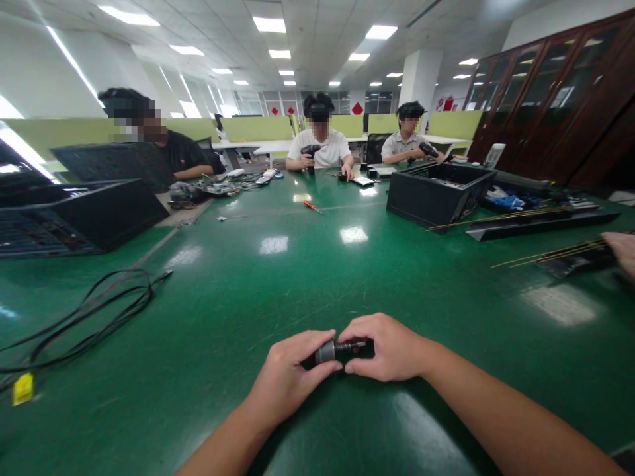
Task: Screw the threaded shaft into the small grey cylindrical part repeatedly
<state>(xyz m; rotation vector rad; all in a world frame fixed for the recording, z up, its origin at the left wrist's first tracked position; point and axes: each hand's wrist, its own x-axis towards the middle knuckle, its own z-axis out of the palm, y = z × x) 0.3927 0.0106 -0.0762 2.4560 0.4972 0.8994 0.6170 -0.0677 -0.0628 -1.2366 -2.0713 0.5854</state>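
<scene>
Near the front middle of the green table (238,277), my left hand (292,370) is wrapped round the grey collar of a dark cylindrical tool (326,352). The tool lies sideways, its black ribbed part and thin metal tip pointing right. My right hand (384,347) curves round that tip end, thumb and fingers bent. Whether its fingertips touch the tool cannot be made out, and the far side of the tool is hidden behind my fingers.
An orange screwdriver (311,207) lies mid-table. Black cables (119,311) are at left. Open black computer cases stand left (84,218) and right (436,198). Three people sit across the table. Another person's hand (622,251) is at the right edge near thin rods (550,254).
</scene>
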